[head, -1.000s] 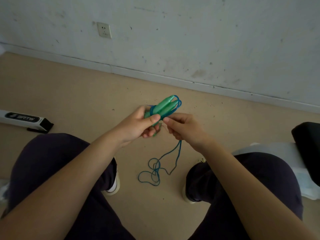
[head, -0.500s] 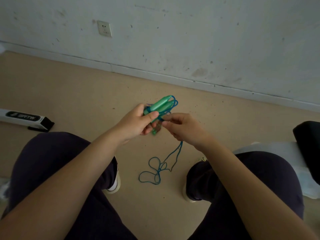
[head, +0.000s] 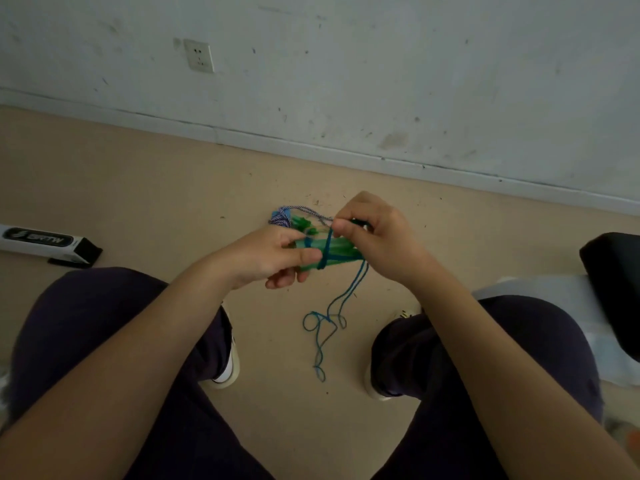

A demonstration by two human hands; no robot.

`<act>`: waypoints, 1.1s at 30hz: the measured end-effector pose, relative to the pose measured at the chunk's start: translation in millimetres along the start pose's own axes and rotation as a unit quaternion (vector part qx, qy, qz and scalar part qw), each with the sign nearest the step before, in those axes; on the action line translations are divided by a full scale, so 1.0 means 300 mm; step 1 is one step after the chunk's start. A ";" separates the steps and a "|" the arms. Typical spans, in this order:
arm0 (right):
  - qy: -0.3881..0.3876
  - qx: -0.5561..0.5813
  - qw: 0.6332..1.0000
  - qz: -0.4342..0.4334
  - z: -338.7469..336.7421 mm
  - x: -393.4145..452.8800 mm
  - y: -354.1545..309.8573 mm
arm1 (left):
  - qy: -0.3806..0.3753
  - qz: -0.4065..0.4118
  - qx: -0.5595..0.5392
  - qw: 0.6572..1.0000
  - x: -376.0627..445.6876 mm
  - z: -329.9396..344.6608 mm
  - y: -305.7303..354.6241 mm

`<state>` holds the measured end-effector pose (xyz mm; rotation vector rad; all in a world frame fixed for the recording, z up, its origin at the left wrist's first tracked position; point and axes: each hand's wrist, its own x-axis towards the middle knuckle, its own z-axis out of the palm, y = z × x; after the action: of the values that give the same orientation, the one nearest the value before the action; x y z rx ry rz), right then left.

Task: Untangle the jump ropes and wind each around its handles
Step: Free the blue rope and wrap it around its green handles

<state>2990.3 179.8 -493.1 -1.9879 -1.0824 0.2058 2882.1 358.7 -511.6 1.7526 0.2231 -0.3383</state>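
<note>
A person sits with knees apart, both bare forearms reaching forward over a tan floor (head: 145, 188). The left hand (head: 266, 258) grips a pair of green handles (head: 337, 249) held side by side and lying roughly level — thumb along the top, fingers curled underneath. A blue rope (head: 325, 252) crosses the handles in a loop just past the left thumb. The right hand (head: 375, 237) pinches that rope between thumb and forefinger right above the handles, its other fingers curled over the handles' far end.

From the handles two strands of the blue rope hang down between the knees and end in a loose tangle of loops (head: 322, 327) on the floor, with one long thin loop trailing toward the person.

Behind the left hand lies a second rope (head: 294, 211), twisted in purple and white, bunched on the floor near a small light-blue piece; whether it touches the green handles cannot be told.

At the left edge a long white and black box (head: 45, 242) lies on the floor, well apart from the hands. A white shoe (head: 230, 367) shows under the left knee. On the right, a black object (head: 613, 282) rests on something pale. A wall socket (head: 199, 56) sits on the scuffed white wall (head: 381, 64) above the baseboard.
</note>
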 end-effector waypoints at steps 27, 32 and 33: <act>-0.100 0.171 0.964 0.180 0.028 -0.014 0.003 | 0.041 0.054 0.000 0.998 -0.008 0.024 -0.005; -0.105 0.277 0.932 0.208 0.012 -0.012 0.013 | 0.058 0.058 -0.025 0.996 -0.004 0.023 0.002; -0.106 0.297 0.924 0.217 0.011 -0.011 0.013 | 0.058 0.060 -0.025 0.996 -0.005 0.023 0.003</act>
<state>2989.0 178.2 -498.9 -1.6331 -0.5832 0.8934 2880.4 352.0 -511.4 1.7297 0.2065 -0.1442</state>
